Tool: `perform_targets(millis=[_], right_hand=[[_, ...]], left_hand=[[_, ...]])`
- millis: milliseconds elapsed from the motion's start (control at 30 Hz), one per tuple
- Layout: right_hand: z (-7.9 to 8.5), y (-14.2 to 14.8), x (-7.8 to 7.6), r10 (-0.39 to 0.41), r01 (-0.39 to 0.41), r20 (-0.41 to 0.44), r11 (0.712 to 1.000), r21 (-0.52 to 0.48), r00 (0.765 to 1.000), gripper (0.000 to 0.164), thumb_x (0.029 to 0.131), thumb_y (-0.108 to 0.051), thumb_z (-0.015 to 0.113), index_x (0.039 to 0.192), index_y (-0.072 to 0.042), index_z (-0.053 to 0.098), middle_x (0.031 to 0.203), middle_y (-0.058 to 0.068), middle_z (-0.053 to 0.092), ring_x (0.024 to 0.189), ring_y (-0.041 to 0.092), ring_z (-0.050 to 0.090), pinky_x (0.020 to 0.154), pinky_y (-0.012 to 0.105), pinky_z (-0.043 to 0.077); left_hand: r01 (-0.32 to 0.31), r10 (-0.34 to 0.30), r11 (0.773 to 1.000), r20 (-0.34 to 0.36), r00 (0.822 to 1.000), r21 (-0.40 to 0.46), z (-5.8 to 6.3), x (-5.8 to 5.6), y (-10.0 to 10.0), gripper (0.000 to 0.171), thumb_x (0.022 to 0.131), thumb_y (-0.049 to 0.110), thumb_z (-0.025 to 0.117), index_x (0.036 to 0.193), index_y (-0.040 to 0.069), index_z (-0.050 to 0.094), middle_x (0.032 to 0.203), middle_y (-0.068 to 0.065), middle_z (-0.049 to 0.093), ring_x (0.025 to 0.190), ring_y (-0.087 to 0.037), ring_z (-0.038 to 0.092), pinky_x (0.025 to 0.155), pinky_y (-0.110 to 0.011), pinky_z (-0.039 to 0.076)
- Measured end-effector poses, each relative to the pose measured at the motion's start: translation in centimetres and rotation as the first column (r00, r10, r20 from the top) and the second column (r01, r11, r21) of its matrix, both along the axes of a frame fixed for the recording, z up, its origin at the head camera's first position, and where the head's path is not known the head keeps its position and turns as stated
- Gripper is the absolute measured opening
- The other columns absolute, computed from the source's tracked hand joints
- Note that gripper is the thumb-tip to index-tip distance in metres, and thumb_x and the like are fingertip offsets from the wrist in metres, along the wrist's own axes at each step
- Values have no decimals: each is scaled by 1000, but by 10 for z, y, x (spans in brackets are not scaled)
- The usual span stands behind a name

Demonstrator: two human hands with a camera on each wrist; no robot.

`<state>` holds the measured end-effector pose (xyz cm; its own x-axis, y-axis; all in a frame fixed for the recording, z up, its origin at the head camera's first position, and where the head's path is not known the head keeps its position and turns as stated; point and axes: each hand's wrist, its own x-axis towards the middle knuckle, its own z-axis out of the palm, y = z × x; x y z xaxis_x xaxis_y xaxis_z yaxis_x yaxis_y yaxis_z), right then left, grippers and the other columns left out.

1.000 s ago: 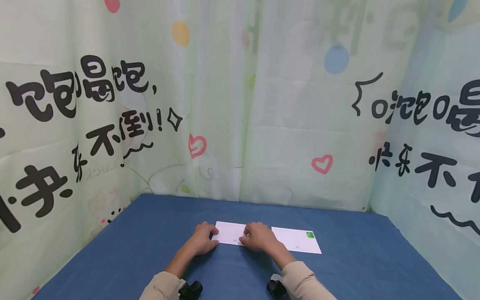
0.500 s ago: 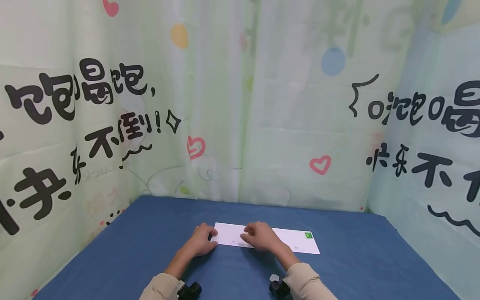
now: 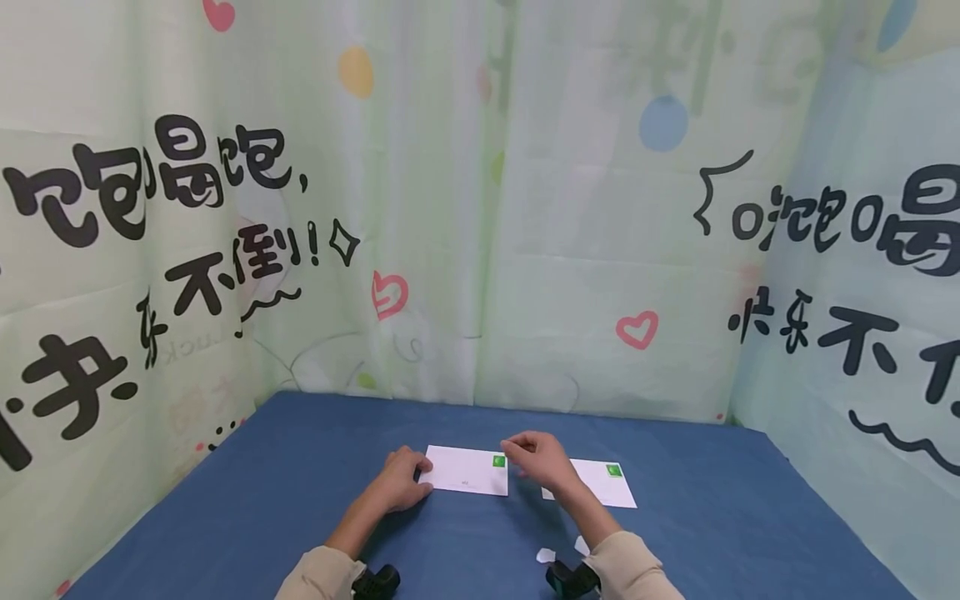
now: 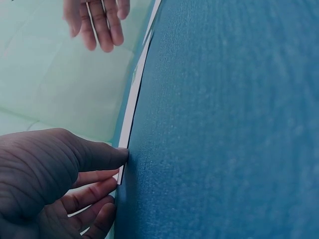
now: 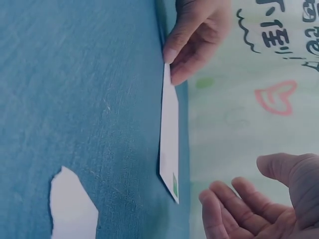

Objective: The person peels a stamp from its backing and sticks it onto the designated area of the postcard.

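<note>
A white envelope (image 3: 463,470) lies flat on the table, a green stamp (image 3: 498,461) in its upper right corner. My left hand (image 3: 405,479) holds its left end, thumb at the near edge and fingers at the far side. Above the gap to a second stamped envelope (image 3: 603,483), my right hand (image 3: 543,458) hovers and covers part of that one. In the right wrist view, the fingers (image 5: 249,201) of that hand are loosely bent, with nothing between them and the thumb.
Two small white paper scraps (image 3: 546,555) lie near my right wrist; one (image 3: 582,545) is partly behind the sleeve. Blue cloth covers the table (image 3: 337,425). Printed curtains (image 3: 570,250) enclose the back and sides.
My right hand has lifted off the right end of the left envelope and moved right, so its stamp shows. A second scrap has come into view. My left hand keeps its place.
</note>
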<state>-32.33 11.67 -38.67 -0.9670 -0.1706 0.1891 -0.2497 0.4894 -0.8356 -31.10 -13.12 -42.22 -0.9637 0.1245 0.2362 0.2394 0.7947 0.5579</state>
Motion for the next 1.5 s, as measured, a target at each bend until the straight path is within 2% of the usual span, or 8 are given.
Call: perform_targets(millis=[367, 667, 867, 1133, 1500], right_hand=[[-6, 8, 7, -21, 23, 47, 999, -43, 999, 32, 102, -26, 63, 116, 2, 72, 105, 14, 73, 97, 25, 70, 82, 42, 59], [-8, 16, 12, -38, 40, 39, 997, -60, 999, 35, 101, -28, 65, 118, 3, 71, 105, 12, 74, 98, 24, 71, 81, 40, 59], [-8, 24, 18, -27, 30, 37, 996, -81, 999, 35, 101, -27, 65, 118, 3, 70, 106, 14, 75, 98, 25, 72, 81, 41, 59], [4, 33, 23, -27, 29, 25, 995, -91, 999, 30, 101, -25, 65, 115, 1, 72, 104, 13, 75, 98, 25, 71, 80, 39, 59], [32, 53, 28, -3, 2, -15, 997, -77, 1000, 34, 102, -27, 64, 122, 0, 68, 111, 11, 74, 108, 30, 71, 85, 39, 58]], left_hand=[[8, -8, 1000, 13, 1000, -10, -3, 0, -2, 25, 87, 6, 77, 109, -4, 72, 104, -13, 60, 102, -32, 52, 97, -53, 46], [6, -6, 1000, 20, 1000, -14, -4, 2, -1, 25, 88, 7, 77, 110, -3, 72, 106, -15, 59, 103, -34, 52, 98, -54, 46], [4, -4, 1000, 23, 1000, -10, -3, 1, -1, 24, 88, 6, 77, 109, -3, 72, 105, -14, 59, 103, -33, 52, 98, -54, 46], [0, 0, 1000, 13, 1000, -5, -4, 0, -2, 23, 87, 5, 77, 107, -4, 72, 104, -14, 60, 104, -34, 53, 98, -54, 45], [19, -19, 1000, -10, 1000, -6, -1, 0, -1, 25, 87, 6, 77, 109, -4, 72, 106, -16, 61, 104, -35, 53, 99, -54, 45]])
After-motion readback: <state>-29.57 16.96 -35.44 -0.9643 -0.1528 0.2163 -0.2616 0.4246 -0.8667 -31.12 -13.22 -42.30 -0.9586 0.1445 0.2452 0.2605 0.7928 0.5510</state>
